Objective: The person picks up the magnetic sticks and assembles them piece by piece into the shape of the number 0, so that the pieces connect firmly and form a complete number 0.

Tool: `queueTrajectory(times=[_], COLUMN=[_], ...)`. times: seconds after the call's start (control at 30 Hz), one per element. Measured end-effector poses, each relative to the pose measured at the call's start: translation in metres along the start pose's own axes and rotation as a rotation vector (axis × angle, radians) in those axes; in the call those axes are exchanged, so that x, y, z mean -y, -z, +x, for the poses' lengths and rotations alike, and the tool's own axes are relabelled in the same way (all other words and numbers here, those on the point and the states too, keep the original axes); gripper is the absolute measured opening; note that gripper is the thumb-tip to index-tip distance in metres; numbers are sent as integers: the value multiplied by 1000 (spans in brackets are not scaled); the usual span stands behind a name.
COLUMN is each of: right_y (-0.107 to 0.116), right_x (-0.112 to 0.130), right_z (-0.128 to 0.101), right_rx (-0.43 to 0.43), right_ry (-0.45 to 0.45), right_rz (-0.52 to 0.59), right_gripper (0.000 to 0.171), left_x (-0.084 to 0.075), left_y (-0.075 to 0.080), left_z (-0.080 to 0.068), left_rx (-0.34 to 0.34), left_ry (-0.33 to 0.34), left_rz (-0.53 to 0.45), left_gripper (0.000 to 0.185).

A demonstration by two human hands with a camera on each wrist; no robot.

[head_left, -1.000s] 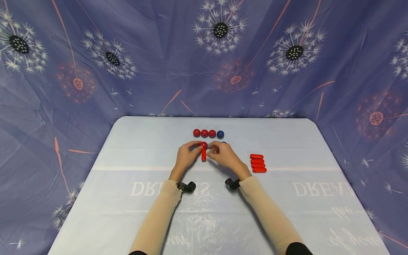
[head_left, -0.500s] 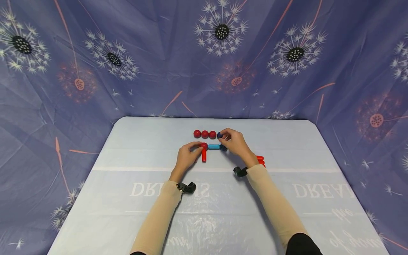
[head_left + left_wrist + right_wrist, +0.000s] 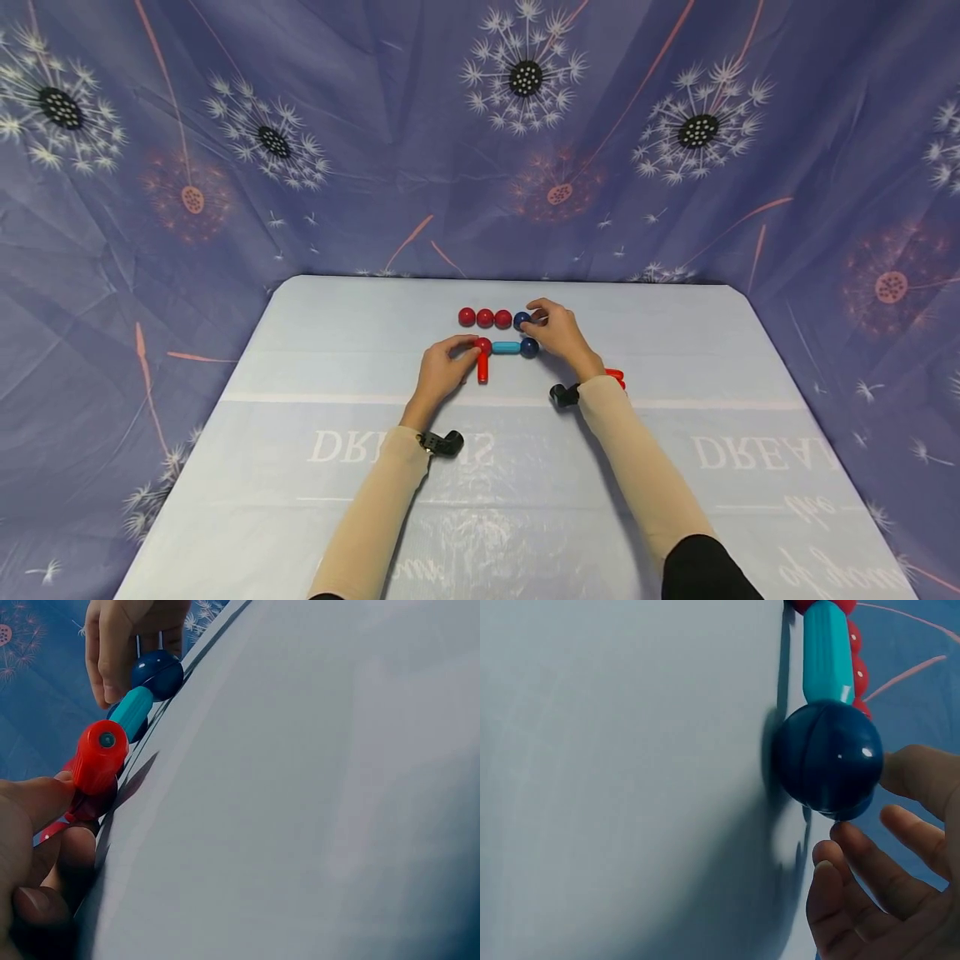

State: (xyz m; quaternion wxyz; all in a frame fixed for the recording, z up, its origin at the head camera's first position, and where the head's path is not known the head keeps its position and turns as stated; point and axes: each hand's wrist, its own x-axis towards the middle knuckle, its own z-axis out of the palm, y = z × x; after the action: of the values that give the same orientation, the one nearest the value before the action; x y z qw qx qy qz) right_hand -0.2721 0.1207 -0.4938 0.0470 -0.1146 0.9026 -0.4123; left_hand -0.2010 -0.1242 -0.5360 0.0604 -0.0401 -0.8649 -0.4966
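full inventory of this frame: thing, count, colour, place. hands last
red balls: 3, red, row at the far side of the table
loose blue ball: 1, dark blue, right end of that row
built piece: red ball, teal rod, dark blue ball in line, red rod toward the person
red rods: count unclear, red, right, partly hidden by the forearm
table: 1, pale blue cover
backdrop: purple, dandelion print
left hand: holds the piece's red end
right hand: fingers at the loose blue ball
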Motion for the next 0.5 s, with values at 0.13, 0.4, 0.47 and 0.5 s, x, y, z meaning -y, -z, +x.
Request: queueTrajectory(times=[0.13, 0.4, 0.47, 0.5], right_y=[-3, -9, -9, -9], right_x=[-1, -3, -4, -4], right_z=[2, 6, 6, 6], right_rx=[1, -12, -19, -24], right_ry=[-16, -24, -22, -22], right_rz=[-21, -54, -59, -60], right_gripper=[44, 37, 38, 37], left_x=[-1, -1, -1, -1], left_y=[0, -1, -1, -1], left_z=[0, -1, 0, 0], left_rx=[4, -2, -4, -4], left_ry=[-3, -10, -10, -9], left_rz=[5, 24, 29, 28], left_gripper=[30, 30, 30, 30])
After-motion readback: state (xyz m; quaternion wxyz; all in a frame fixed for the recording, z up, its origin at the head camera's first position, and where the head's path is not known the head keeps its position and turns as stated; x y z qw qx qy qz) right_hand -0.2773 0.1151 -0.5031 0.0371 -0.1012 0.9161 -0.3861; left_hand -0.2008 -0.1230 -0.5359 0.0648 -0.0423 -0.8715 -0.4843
